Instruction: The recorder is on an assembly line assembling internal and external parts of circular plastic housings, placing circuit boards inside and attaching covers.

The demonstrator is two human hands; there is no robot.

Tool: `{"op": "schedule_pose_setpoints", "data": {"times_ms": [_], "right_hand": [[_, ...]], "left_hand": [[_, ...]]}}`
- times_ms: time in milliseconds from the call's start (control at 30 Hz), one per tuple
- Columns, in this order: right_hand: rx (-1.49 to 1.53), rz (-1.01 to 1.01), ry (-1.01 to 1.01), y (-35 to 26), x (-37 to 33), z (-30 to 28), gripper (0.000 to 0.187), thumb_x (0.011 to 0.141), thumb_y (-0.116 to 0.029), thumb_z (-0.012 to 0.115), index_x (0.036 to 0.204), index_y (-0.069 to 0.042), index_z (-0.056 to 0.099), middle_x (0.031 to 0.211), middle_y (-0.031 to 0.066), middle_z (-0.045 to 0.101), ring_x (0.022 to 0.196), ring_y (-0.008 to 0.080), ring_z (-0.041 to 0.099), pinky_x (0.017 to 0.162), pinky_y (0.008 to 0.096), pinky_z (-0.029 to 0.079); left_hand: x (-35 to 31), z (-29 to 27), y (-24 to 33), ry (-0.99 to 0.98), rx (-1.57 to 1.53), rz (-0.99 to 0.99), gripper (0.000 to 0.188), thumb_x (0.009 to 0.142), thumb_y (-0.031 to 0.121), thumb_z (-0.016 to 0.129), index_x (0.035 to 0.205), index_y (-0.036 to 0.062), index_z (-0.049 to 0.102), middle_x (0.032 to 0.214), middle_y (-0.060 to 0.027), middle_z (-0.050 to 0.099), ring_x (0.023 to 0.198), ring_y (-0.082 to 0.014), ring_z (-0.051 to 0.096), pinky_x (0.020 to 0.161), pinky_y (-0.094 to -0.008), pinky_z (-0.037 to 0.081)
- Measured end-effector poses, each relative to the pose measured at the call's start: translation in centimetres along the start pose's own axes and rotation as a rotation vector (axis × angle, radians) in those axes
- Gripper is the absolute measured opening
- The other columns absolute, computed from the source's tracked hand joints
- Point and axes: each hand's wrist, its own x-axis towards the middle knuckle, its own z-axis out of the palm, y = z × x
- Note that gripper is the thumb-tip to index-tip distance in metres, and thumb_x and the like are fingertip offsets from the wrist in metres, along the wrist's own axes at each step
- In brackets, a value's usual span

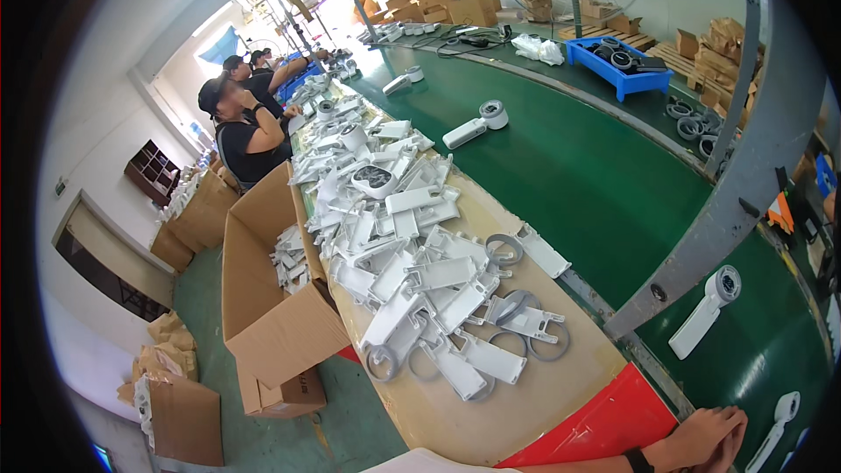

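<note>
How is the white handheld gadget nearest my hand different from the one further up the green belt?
The near gadget lies past the grey post with its round head pointing up and right; the far gadget lies mid-belt, its head also up and right but its handle flatter. The near one looks bigger, being closer. A hand rests near the first; nothing is by the far one. Both are white with a ringed round head, lying on the green belt.

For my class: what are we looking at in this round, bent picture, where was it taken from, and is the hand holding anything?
It is taken by a wide camera worn on a worker's head, looking down, so straight edges curve. One hand, apparently the right, rests at the edge of a green conveyor belt; its grip seems empty. White handheld devices ride on the belt. Left of it, a bench holds a pile of white plastic parts, beside an open cardboard box. Other workers sit farther along.
</note>
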Motion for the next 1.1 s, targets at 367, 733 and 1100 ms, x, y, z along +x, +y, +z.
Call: {"op": "schedule_pose_setpoints", "data": {"times_ms": [367, 733, 1100], "right_hand": [[0.026, 0.036, 0.033, 0.0, -0.3, 0.6, 0.033, 0.089, -0.017, 0.056, 0.118, -0.003, 0.048, 0.112, 0.0114, 0.055, 0.101, 0.0243, 0.055, 0.087, 0.0365, 0.046], [-0.026, 0.036, 0.028, -0.4, -0.1, 1.1, 0.032, 0.088, -0.015, 0.057, 0.116, -0.003, 0.048, 0.11, 0.0115, 0.055, 0.1, 0.0243, 0.056, 0.086, 0.0372, 0.046], [-0.078, 0.016, -0.009, 0.3, 0.0, -0.1, 0.033, 0.087, -0.014, 0.059, 0.116, -0.002, 0.049, 0.112, 0.0109, 0.056, 0.1, 0.0239, 0.056, 0.086, 0.0369, 0.047]], "left_hand": [[-0.4, 0.5, -0.9, -0.018, 0.081, 0.037, 0.018, 0.09, 0.017, 0.049, 0.099, 0.0075, 0.061, 0.097, -0.0127, 0.063, 0.086, -0.0263, 0.058, 0.074, -0.037, 0.048], [-0.1, 1.9, 0.4, 0.127, 0.251, -0.057, 0.013, 0.085, 0.016, 0.051, 0.093, 0.008, 0.058, 0.088, -0.0109, 0.061, 0.078, -0.0253, 0.057, 0.067, -0.0383, 0.045], [-0.2, 1.1, -0.3, 0.157, 0.049, 0.042, 0.013, 0.081, 0.016, 0.052, 0.091, 0.0093, 0.058, 0.086, -0.009, 0.061, 0.075, -0.0252, 0.057, 0.065, -0.0387, 0.045]]}}
